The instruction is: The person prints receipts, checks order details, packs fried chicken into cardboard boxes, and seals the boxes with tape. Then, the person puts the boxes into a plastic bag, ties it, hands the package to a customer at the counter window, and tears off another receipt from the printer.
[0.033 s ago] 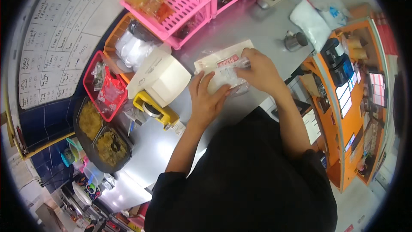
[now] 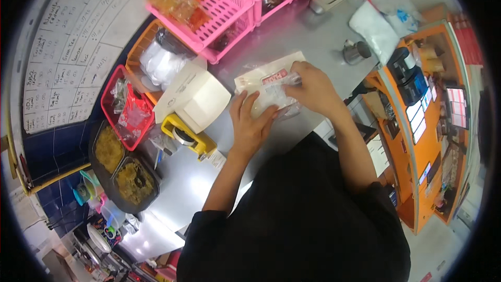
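Observation:
A clear plastic bag (image 2: 275, 97) with white contents lies over an open pale paper box (image 2: 248, 79) on the steel counter. A red-printed strip shows along the bag's far side. My left hand (image 2: 250, 122) grips the bag's near left part, thumb and fingers bent around it. At the right end, my right hand (image 2: 315, 89) is closed on the bag's bunched plastic, with its fingertips partly hidden. To the left stands another open white paper box (image 2: 206, 99). Beside it is a yellow tape dispenser (image 2: 190, 138).
Pink stacked baskets (image 2: 224, 8) holding packets stand at the far side. Orange (image 2: 136, 55) and red (image 2: 107, 109) baskets line the left. A dark tray (image 2: 159, 190) holds yellowish food. A metal jug (image 2: 356, 52) and white plastic stack (image 2: 373, 31) sit on the right.
The view has shifted very slightly. Both hands keep their places on the bag, with hardly any visible movement.

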`<state>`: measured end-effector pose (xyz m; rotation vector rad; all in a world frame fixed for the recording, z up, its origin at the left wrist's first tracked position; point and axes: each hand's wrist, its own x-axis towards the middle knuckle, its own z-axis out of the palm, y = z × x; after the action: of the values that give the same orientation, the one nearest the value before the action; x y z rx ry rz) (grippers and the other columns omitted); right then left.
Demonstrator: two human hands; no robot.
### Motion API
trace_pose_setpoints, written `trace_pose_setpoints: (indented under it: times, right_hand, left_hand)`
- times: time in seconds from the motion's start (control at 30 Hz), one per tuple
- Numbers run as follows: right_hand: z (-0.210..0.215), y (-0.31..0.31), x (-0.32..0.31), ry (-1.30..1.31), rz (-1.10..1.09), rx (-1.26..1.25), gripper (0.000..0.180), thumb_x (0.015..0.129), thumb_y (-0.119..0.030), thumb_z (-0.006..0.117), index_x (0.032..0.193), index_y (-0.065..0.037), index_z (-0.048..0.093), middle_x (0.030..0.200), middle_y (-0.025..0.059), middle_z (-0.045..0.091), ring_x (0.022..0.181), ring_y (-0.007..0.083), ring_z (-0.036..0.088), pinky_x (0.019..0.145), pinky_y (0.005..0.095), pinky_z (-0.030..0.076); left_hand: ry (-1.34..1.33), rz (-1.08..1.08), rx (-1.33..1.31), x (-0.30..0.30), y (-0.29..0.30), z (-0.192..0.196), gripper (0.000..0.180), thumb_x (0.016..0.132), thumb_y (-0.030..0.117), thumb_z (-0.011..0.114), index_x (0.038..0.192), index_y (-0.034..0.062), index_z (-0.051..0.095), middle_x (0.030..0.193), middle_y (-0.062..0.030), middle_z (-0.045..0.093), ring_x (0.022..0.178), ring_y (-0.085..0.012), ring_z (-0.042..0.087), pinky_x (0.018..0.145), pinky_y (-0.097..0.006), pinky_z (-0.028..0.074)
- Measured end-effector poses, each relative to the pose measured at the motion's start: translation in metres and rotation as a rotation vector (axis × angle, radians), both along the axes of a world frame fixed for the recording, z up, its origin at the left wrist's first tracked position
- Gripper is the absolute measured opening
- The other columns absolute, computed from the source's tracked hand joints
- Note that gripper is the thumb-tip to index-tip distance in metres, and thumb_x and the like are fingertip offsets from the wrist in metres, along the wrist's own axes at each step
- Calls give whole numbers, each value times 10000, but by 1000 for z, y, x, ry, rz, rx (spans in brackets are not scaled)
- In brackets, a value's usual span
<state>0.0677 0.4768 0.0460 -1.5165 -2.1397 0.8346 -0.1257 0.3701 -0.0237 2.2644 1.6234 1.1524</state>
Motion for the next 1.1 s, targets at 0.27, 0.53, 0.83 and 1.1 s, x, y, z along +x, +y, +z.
trace_pose_setpoints:
  times: [0.27,0.53,0.83,1.1]
  right_hand:
    - [9,1,26,191,100,-303,256,884,-247,735,901,-1,667,874,153,675,785,173,648,648,381,474]
    - [104,-52,197,778,210,-183,297,997,-315,638,913,-33,679,797,30,651,687,77,570,605,284,471]
    - [264,-140,527,960,-421,301,253,1046,-291,533,917,-78,583,620,-22,546,582,61,493,546,243,371]
    - [395,-66,786,606,-750,965,356,997,-392,550,885,-57,593,698,49,621,623,128,571,600,287,437]
  left_hand:
    - [-516,426,174,38,-34,-45,339,979,320,592,1237,105,636,1381,-209,470,1309,-398,432,1091,-526,356]
    - [-1927,-270,-901,133,-52,-12,793,939,624,490,1569,190,281,1534,-172,409,1317,-431,490,965,-599,503]
    - [-1682,-851,-1427,499,44,100,824,920,677,474,1524,126,369,1457,-180,507,1204,-418,579,800,-473,577]
    - [-1185,-1354,-1319,716,94,178,771,998,644,397,1500,60,363,1334,-241,593,1133,-367,649,958,-475,530]
